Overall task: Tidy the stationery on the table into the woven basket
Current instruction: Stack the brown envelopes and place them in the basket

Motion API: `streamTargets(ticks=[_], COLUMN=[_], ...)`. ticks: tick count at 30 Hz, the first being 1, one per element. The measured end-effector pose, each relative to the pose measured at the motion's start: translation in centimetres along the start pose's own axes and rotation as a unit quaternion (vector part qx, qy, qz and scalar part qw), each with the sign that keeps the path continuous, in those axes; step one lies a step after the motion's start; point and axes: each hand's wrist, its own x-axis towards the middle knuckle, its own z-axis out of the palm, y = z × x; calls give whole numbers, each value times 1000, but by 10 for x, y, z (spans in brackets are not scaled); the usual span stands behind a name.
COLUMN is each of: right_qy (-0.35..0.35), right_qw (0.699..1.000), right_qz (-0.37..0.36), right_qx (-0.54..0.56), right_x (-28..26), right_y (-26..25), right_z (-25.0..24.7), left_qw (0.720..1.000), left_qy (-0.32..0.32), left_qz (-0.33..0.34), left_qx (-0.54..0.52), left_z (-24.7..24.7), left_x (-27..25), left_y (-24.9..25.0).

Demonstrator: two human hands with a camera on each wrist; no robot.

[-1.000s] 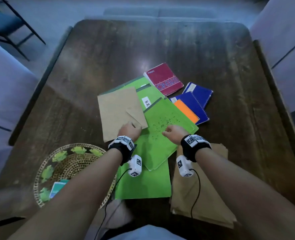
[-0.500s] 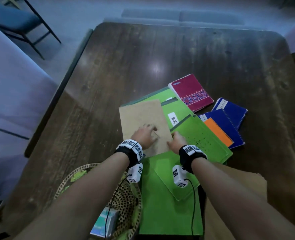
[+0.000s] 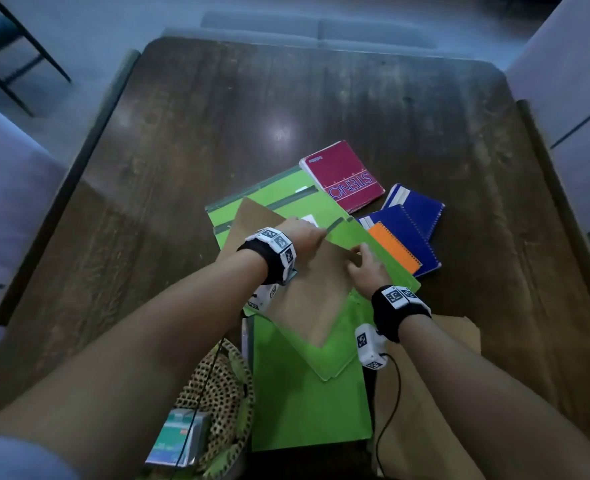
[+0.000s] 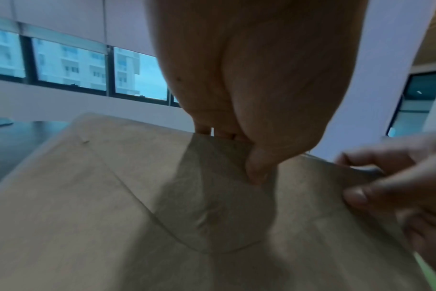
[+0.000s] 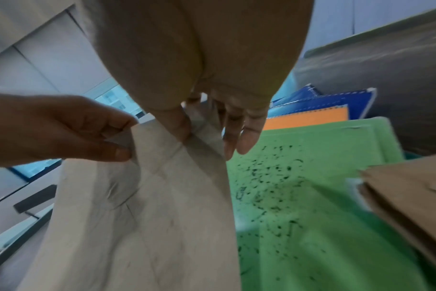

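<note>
Both hands hold a brown paper envelope (image 3: 307, 296) by its far edge, tilted up over the green folders (image 3: 304, 403). My left hand (image 3: 316, 233) pinches that edge between thumb and fingers (image 4: 256, 167). My right hand (image 3: 359, 254) pinches the same envelope (image 5: 162, 206) a little to the right, thumb (image 5: 177, 126) on top. The woven basket (image 3: 224, 393) sits at the near left under my left forearm, with a small teal box (image 3: 179, 441) inside. Much of the basket is hidden.
A red STENO notebook (image 3: 347, 176), two blue spiral notebooks (image 3: 418, 209) and an orange one (image 3: 395, 247) lie beyond the folders. A speckled green folder (image 5: 311, 196) lies under my right hand. Another brown envelope (image 3: 425, 393) lies near right. The dark wooden table (image 3: 286, 98) stretches beyond.
The brown envelope lay flat on the folders; it has come up off them and swung right. Both hands shifted from resting on the papers to pinching its far edge.
</note>
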Motion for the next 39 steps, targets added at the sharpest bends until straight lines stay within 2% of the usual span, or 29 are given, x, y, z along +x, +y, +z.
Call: streamTargets(ticks=[4, 6, 10, 13, 16, 20, 21, 23, 25, 26, 28, 31, 32, 34, 36, 39], right_qy=[31, 30, 44, 80, 105, 79, 68, 77, 75, 67, 46, -5, -19, -38, -27, 1], right_qw=[991, 988, 981, 972, 963, 944, 947, 966, 975, 978, 984, 988, 985, 975, 964, 949], right_qz=[87, 117, 166, 183, 169, 144, 120, 93, 95, 107, 132, 152, 168, 203, 228, 278], right_qx=[96, 98, 93, 123, 179, 286, 289, 229, 185, 167, 112, 14, -21, -86, -134, -151], right_x=[-21, -33, -51, -61, -64, -69, -74, -82, -88, -89, -88, -96, -100, -110, -117, -125], right_y=[32, 49, 81, 102, 131, 164, 166, 170, 181, 189, 209, 231, 238, 252, 264, 274], right_z=[-21, -29, -45, -65, -85, -108, -113, -124, -129, -132, -131, -130, -129, -124, -119, -114], left_qw=[995, 985, 949, 918, 875, 768, 741, 717, 719, 728, 761, 826, 836, 849, 858, 863], left_qy=[39, 69, 95, 106, 126, 122, 113, 91, 79, 65, 25, -41, -60, -76, -67, -52], left_qz=[-60, -96, -151, -179, -194, -234, -245, -270, -285, -290, -301, -292, -290, -294, -311, -334], left_qx=[-66, -124, -262, -337, -425, -583, -615, -636, -629, -617, -574, -481, -461, -432, -403, -375], left_z=[-14, -22, -30, -24, -18, 9, 21, 46, 63, 69, 86, 114, 119, 131, 138, 141], left_x=[2, 1, -2, -4, -6, -5, -4, -1, -3, -6, -11, -17, -21, -23, -23, -19], left_y=[25, 38, 62, 79, 98, 133, 143, 164, 186, 198, 217, 242, 249, 259, 267, 274])
